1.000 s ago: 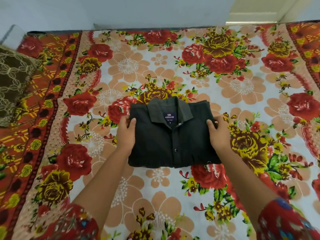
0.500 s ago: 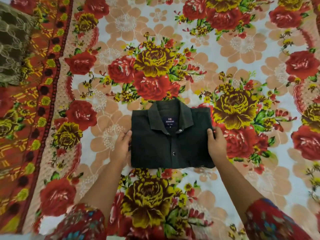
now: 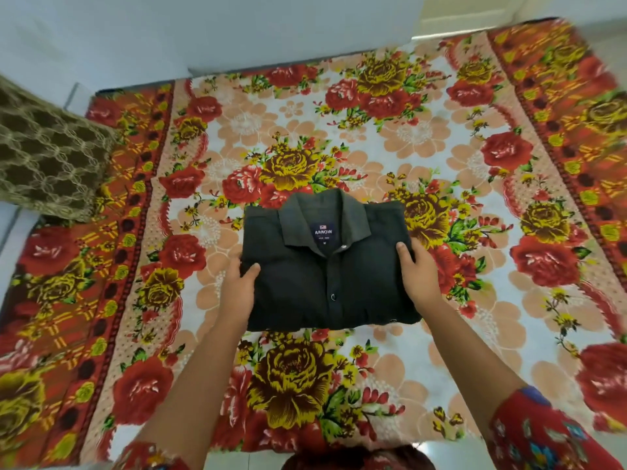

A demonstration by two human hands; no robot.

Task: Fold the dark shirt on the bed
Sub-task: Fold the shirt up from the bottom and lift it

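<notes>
Dark, near-black cloth: the shirt is folded into a neat rectangle, collar up and label showing, at the middle of the floral bedspread. Your left hand grips its left edge, thumb on top, fingers tucked beneath; your right hand grips the right edge likewise. Whether it rests on the bedspread or is slightly lifted is hard to tell. A brown patterned cushion lies far left.

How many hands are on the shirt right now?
2. The left hand grips the left edge of the shirt, thumb on top; the right hand grips the right edge, thumb on top. No others in view.
</notes>
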